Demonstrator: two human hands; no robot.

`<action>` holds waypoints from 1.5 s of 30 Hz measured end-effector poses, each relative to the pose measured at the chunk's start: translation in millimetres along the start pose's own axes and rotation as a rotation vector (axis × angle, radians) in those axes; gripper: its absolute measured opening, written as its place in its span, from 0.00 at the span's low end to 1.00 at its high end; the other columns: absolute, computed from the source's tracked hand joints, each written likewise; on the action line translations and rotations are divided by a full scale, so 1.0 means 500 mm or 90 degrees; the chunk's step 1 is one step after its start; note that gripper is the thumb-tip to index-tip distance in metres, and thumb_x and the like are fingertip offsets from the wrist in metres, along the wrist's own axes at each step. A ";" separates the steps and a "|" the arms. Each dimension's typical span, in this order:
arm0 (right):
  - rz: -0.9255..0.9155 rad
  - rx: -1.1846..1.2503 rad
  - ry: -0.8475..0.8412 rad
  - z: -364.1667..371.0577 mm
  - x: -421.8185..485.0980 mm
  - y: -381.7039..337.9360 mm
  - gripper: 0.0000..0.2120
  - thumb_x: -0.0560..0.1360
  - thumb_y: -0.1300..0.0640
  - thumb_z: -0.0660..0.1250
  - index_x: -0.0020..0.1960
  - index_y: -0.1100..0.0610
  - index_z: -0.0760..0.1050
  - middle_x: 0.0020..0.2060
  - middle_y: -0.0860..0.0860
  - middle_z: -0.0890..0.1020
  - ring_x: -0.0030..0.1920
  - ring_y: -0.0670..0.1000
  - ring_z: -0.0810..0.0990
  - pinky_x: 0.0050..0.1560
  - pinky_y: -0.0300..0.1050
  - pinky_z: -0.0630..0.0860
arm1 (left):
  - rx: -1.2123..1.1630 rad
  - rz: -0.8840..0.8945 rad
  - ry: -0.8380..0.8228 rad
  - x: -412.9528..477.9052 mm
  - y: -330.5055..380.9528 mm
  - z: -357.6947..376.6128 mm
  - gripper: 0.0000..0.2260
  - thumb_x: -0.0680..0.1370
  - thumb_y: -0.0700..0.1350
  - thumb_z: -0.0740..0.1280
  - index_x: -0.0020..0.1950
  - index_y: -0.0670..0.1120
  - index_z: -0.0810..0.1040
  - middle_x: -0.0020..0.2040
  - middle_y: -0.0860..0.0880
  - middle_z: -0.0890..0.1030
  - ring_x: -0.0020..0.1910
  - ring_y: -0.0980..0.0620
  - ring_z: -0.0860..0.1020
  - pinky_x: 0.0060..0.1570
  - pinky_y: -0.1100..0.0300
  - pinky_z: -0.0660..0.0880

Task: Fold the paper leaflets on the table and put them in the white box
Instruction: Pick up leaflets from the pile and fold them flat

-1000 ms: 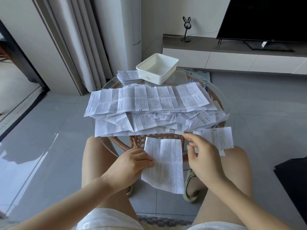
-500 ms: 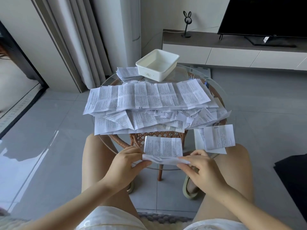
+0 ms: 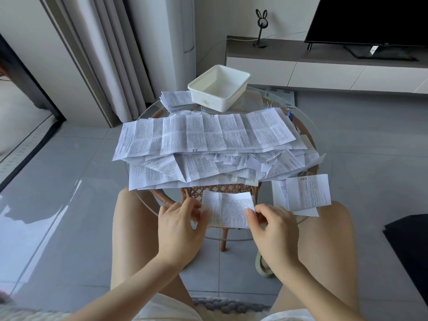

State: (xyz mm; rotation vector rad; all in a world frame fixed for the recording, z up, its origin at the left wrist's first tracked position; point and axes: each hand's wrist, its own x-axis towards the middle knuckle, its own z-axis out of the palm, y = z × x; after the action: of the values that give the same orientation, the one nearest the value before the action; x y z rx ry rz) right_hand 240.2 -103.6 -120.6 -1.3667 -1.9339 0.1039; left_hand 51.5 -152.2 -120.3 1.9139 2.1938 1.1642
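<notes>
Paper leaflet, full length a second ago, is now halved at the table edge nearest me; my left hand and right hand pinch its sides. Likely another fold before the white box.

A dark television stands on a low cabinet beside a rabbit-eared ornament. Grey curtains hang at the left.

The leaflet pile blocks the direct way to the white box.
</notes>
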 end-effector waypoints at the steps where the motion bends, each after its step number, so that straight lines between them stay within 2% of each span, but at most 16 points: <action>1: -0.004 -0.008 -0.007 0.003 0.003 0.002 0.15 0.73 0.49 0.61 0.30 0.55 0.72 0.23 0.45 0.71 0.26 0.48 0.67 0.32 0.42 0.67 | 0.014 0.000 -0.002 0.002 0.001 0.002 0.12 0.73 0.53 0.62 0.40 0.46 0.77 0.30 0.57 0.78 0.30 0.52 0.77 0.39 0.59 0.60; 4: -0.015 -0.041 -0.019 0.007 0.008 0.005 0.16 0.73 0.49 0.61 0.29 0.55 0.71 0.22 0.46 0.71 0.25 0.50 0.68 0.30 0.44 0.68 | 0.024 -0.019 -0.006 0.010 0.000 0.007 0.11 0.73 0.52 0.62 0.38 0.46 0.75 0.27 0.56 0.76 0.27 0.51 0.75 0.38 0.60 0.57; 8: -0.028 -0.062 -0.025 0.005 0.003 -0.004 0.15 0.73 0.52 0.61 0.30 0.56 0.70 0.23 0.48 0.71 0.27 0.52 0.69 0.31 0.45 0.68 | 0.028 -0.019 -0.011 0.015 0.002 0.013 0.11 0.73 0.52 0.61 0.36 0.46 0.74 0.24 0.55 0.74 0.26 0.51 0.74 0.38 0.60 0.62; 12: -0.031 -0.083 -0.033 0.003 -0.003 -0.014 0.10 0.69 0.58 0.66 0.31 0.57 0.71 0.24 0.49 0.73 0.28 0.52 0.70 0.30 0.44 0.68 | 0.051 -0.020 -0.015 0.015 0.005 0.016 0.11 0.72 0.51 0.61 0.36 0.46 0.74 0.24 0.55 0.73 0.25 0.50 0.74 0.37 0.59 0.62; 17: -0.008 -0.088 -0.049 -0.001 0.005 -0.016 0.13 0.67 0.62 0.72 0.29 0.57 0.70 0.22 0.49 0.71 0.25 0.52 0.67 0.28 0.42 0.65 | 0.053 -0.033 -0.029 0.017 0.005 0.017 0.11 0.72 0.51 0.60 0.35 0.46 0.72 0.23 0.54 0.72 0.24 0.50 0.73 0.37 0.59 0.62; 21: 0.005 -0.098 -0.082 -0.006 0.019 -0.022 0.17 0.62 0.64 0.76 0.26 0.57 0.68 0.19 0.48 0.68 0.24 0.49 0.61 0.29 0.38 0.58 | 0.059 -0.031 -0.040 0.020 0.005 0.016 0.10 0.72 0.50 0.59 0.34 0.46 0.71 0.23 0.55 0.71 0.23 0.51 0.72 0.35 0.59 0.64; 24: 0.012 -0.103 -0.112 -0.011 0.028 -0.028 0.19 0.61 0.64 0.77 0.25 0.56 0.66 0.19 0.47 0.65 0.22 0.49 0.60 0.27 0.34 0.50 | 0.062 -0.025 -0.042 0.024 0.002 0.015 0.10 0.72 0.51 0.59 0.34 0.46 0.71 0.22 0.55 0.71 0.22 0.51 0.71 0.34 0.59 0.65; 27: 0.020 -0.117 -0.133 -0.015 0.033 -0.033 0.19 0.60 0.64 0.77 0.25 0.56 0.66 0.18 0.47 0.65 0.21 0.49 0.60 0.29 0.29 0.47 | 0.079 -0.004 -0.033 0.025 0.004 0.013 0.11 0.71 0.51 0.60 0.34 0.45 0.71 0.21 0.54 0.70 0.21 0.49 0.71 0.33 0.58 0.68; 29: 0.027 -0.125 -0.142 -0.014 0.036 -0.033 0.19 0.60 0.63 0.77 0.24 0.56 0.67 0.17 0.48 0.67 0.20 0.49 0.61 0.28 0.28 0.48 | 0.124 0.005 -0.024 0.024 0.005 0.013 0.11 0.71 0.51 0.61 0.34 0.45 0.71 0.25 0.53 0.72 0.24 0.47 0.73 0.34 0.56 0.68; 32: 0.036 -0.136 -0.144 -0.012 0.038 -0.032 0.18 0.59 0.63 0.77 0.24 0.56 0.67 0.17 0.48 0.68 0.20 0.49 0.61 0.26 0.30 0.47 | 0.208 0.036 -0.009 0.030 0.003 0.005 0.11 0.72 0.52 0.62 0.38 0.45 0.75 0.36 0.48 0.74 0.36 0.44 0.74 0.41 0.52 0.66; 35: 0.047 -0.136 -0.145 -0.010 0.035 -0.034 0.18 0.59 0.63 0.77 0.25 0.56 0.66 0.18 0.48 0.68 0.20 0.50 0.61 0.25 0.31 0.46 | 0.153 0.259 -0.059 0.045 -0.005 0.010 0.06 0.73 0.43 0.63 0.45 0.45 0.79 0.48 0.45 0.78 0.50 0.41 0.77 0.56 0.47 0.67; 37: 0.046 -0.136 -0.139 -0.010 0.033 -0.036 0.18 0.59 0.63 0.77 0.25 0.56 0.66 0.19 0.49 0.68 0.21 0.50 0.61 0.25 0.31 0.46 | 0.103 0.423 -0.167 0.056 -0.008 0.018 0.11 0.76 0.39 0.61 0.50 0.44 0.82 0.57 0.44 0.80 0.60 0.42 0.76 0.66 0.44 0.67; 38: 0.042 -0.136 -0.136 -0.010 0.033 -0.037 0.18 0.59 0.64 0.77 0.25 0.56 0.66 0.19 0.49 0.68 0.22 0.49 0.61 0.26 0.31 0.46 | 0.076 0.468 -0.214 0.061 -0.010 0.021 0.14 0.77 0.38 0.58 0.53 0.43 0.83 0.59 0.44 0.80 0.62 0.44 0.76 0.67 0.47 0.67; 41: 0.033 -0.140 -0.119 -0.012 0.032 -0.038 0.19 0.59 0.64 0.77 0.25 0.56 0.66 0.19 0.49 0.68 0.22 0.49 0.60 0.26 0.31 0.46 | 0.039 0.457 -0.289 0.067 -0.012 0.023 0.22 0.72 0.34 0.53 0.58 0.40 0.81 0.62 0.45 0.79 0.63 0.46 0.76 0.63 0.53 0.70; 43: 0.028 -0.150 -0.110 -0.012 0.030 -0.034 0.19 0.59 0.64 0.78 0.25 0.56 0.66 0.19 0.49 0.68 0.23 0.48 0.59 0.26 0.35 0.48 | 0.034 0.412 -0.312 0.065 -0.011 0.022 0.24 0.68 0.30 0.57 0.61 0.39 0.79 0.63 0.45 0.78 0.64 0.47 0.75 0.62 0.52 0.73; 45: 0.025 -0.160 -0.104 -0.011 0.028 -0.030 0.18 0.59 0.63 0.78 0.26 0.56 0.67 0.19 0.49 0.68 0.23 0.48 0.60 0.26 0.36 0.54 | 0.029 0.383 -0.320 0.059 -0.009 0.024 0.24 0.68 0.29 0.61 0.64 0.38 0.77 0.65 0.44 0.76 0.66 0.48 0.73 0.66 0.54 0.68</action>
State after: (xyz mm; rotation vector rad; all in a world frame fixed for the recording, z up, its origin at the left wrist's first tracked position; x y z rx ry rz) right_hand 229.8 -100.3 -102.3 -1.6041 -2.1120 -0.0097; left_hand 45.6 -120.7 -118.4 2.6165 1.4445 0.5444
